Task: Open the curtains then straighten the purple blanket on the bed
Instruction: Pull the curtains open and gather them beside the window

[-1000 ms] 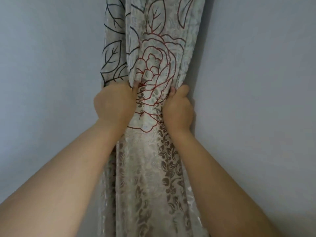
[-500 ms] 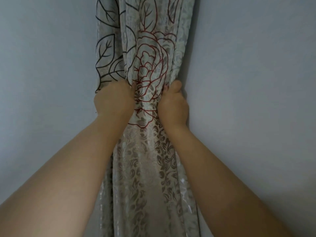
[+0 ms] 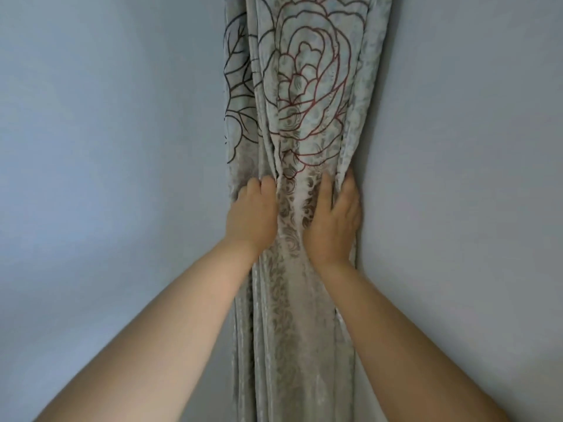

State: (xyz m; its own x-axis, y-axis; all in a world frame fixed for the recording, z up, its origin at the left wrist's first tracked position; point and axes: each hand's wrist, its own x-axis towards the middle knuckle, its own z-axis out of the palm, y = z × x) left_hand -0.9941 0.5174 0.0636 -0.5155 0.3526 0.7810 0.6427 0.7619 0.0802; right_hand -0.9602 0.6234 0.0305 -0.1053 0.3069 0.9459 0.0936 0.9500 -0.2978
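Closest to me, both bare forearms reach up from the bottom corners of the view and converge on the gathered curtain (image 3: 292, 300), which hangs as a narrow bundle of vertical folds down the middle of what I see.

My left hand (image 3: 251, 213) sits on the bundle's left edge with its fingers curled in around the folds, gripping the cloth; the knuckles face me and the fingertips disappear into a crease. My right hand (image 3: 333, 222) is on the right side of the bundle. Its fingers are long and fairly straight, laid up along the cloth, with the outer ones wrapping the right-hand edge where the curtain meets the wall. I read it as pressing the fabric flat, not clenching it. Between the two hands a strip of leaf-patterned weave shows.

Above the hands the fabric spreads a little and carries a large rose outlined in dark red (image 3: 307, 83), with dark-outlined leaves (image 3: 239, 95) to its left.

Behind everything, a plain pale blue-grey wall (image 3: 106, 147) fills both sides. The curtain lies right against it.
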